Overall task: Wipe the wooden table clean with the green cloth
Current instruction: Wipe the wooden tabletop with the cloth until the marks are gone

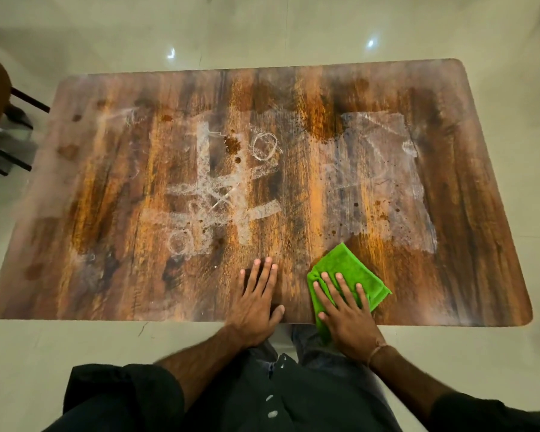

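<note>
The wooden table [106, 291] fills the view. A chalked grid [212, 194] with circles lies left of centre, a smeared white patch [384, 182] sits toward the right edge, and brown spots [233, 145] are scattered between them. The folded green cloth [353, 269] lies at the near edge, one corner pointing at the white patch just beyond it. Its near end drapes over the edge and is partly hidden. The right hand [346, 316] presses flat on the cloth with its fingers spread. The left hand [256, 300] rests flat on bare wood just beside it and holds nothing. The mess lies ahead of both hands, so the stroke probably pushes toward the far edge. A chair at the left is cut off.
</note>
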